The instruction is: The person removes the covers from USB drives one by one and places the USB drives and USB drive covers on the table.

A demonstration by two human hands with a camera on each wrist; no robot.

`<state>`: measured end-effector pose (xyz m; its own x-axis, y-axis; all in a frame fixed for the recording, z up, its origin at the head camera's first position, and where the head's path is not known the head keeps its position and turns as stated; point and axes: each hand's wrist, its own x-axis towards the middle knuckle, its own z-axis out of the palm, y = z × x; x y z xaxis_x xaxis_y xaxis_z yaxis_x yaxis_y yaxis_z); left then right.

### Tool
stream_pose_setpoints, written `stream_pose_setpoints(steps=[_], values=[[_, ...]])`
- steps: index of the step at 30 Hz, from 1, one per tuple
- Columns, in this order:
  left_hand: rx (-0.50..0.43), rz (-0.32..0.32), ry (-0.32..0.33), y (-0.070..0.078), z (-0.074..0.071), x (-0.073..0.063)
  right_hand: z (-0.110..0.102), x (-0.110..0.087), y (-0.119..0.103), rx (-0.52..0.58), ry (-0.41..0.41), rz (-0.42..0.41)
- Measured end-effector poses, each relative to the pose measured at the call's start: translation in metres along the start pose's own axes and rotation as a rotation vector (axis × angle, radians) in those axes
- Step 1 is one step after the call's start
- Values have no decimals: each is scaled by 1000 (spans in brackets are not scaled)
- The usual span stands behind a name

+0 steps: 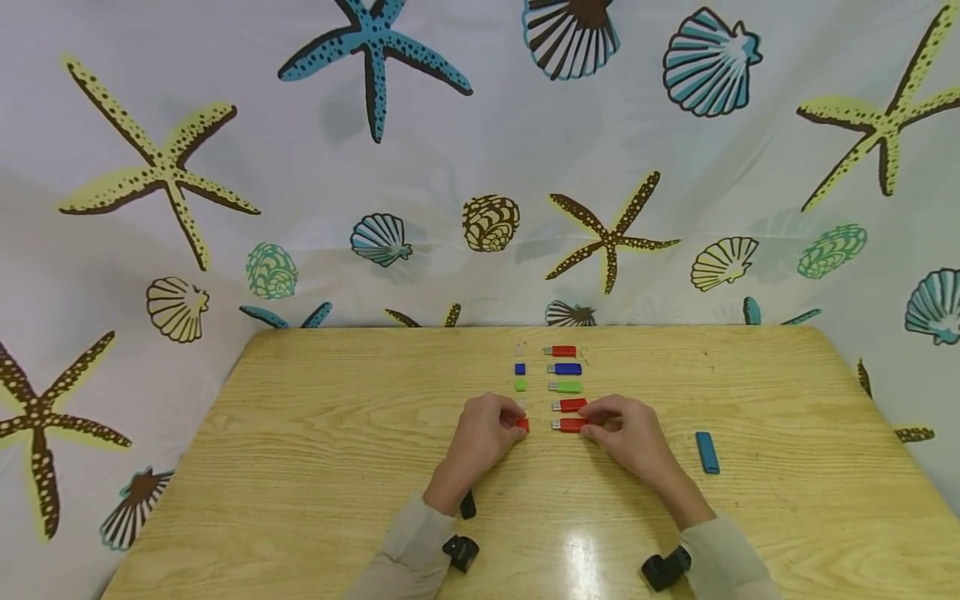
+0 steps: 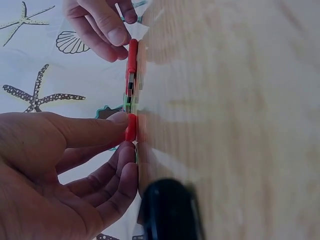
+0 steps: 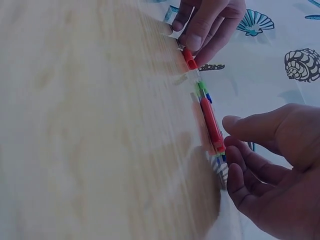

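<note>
Two short columns of small things lie on the wooden table: caps on the left, USB sticks on the right. My left hand (image 1: 486, 429) pinches the nearest red cap (image 2: 131, 127) between thumb and finger at the tabletop. Opposite it, the nearest red USB stick (image 3: 211, 122) lies flat, metal plug toward the caps. Over its far end hover the slightly parted thumb and fingertips of my right hand (image 1: 628, 435), very close to it; whether they touch is unclear. Behind are another red stick (image 1: 573, 406), a green stick (image 1: 568, 387), a blue stick (image 1: 567, 369) and a farther red stick (image 1: 564, 352).
Left of the sticks sit a green cap (image 1: 521, 386), a dark blue cap (image 1: 520, 369) and a pale cap (image 1: 520, 349). A teal-blue stick-shaped piece (image 1: 707, 452) lies right of my right hand. The wooden table (image 1: 337, 433) meets a patterned cloth (image 1: 435, 167) behind.
</note>
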<state>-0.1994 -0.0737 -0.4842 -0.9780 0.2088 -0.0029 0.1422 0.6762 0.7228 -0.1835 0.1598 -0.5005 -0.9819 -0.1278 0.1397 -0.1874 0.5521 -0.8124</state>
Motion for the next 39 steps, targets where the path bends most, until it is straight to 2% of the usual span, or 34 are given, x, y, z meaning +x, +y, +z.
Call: stream_pose_setpoints(steps=[4,10,18,25,30,39], values=[[-20,12,7,0,-1,-3,-3,-4,-1,5,18,-21],[-28,64,7,0,-6,-11,-8,-10,-2,16,32,-30],[-47,81,-47,-2,-15,-19,-9,-18,-5,42,37,-50],[-121,126,-76,-13,-22,-27,-7,-20,-6,58,36,-58],[-146,132,-81,-22,-29,-32,-6,-21,-7,72,42,-78],[-184,125,-134,-39,-40,-41,-4,-22,-11,93,41,-82]])
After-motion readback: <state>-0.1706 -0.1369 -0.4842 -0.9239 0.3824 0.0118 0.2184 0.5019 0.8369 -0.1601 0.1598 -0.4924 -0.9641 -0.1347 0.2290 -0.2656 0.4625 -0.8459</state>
